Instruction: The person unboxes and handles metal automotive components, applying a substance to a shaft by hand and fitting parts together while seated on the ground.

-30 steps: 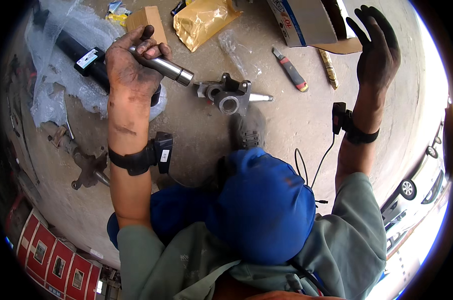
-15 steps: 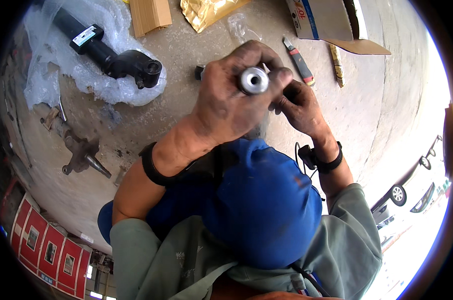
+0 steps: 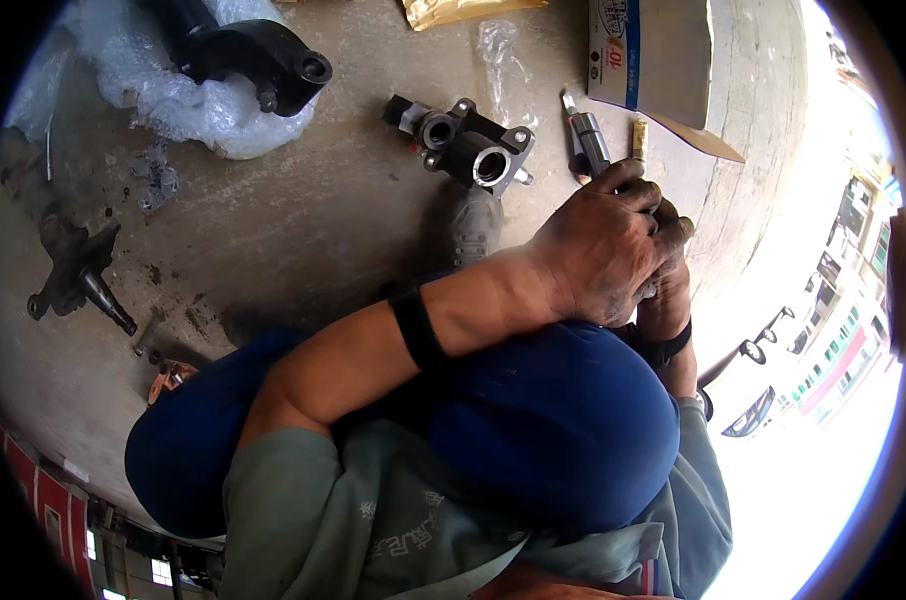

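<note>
My left hand (image 3: 608, 245) is closed on a shiny steel pin (image 3: 593, 145) that points away from me, above my blue-clad knee. My right hand (image 3: 666, 285) is close against it, mostly behind it; its fingers are curled, but what they grip is hidden. Beyond them a metal knuckle part (image 3: 473, 150) with two bores and bolts lies on the concrete, near the toe of my grey boot (image 3: 473, 230). A utility knife (image 3: 576, 160) is partly hidden behind the pin.
A black strut (image 3: 238, 55) lies on bubble wrap (image 3: 153, 105) at top left; a dirty knuckle with spindle (image 3: 73, 265) is at left. A cardboard box (image 3: 643, 55), gold envelope (image 3: 468, 12) and yellow tube (image 3: 640, 140) lie beyond. Parked cars (image 3: 748, 405) show at right.
My left hand has brought the pin from the upper left across to the right and turned it lengthwise away from me. My right hand has lowered from spread fingers to meet it.
</note>
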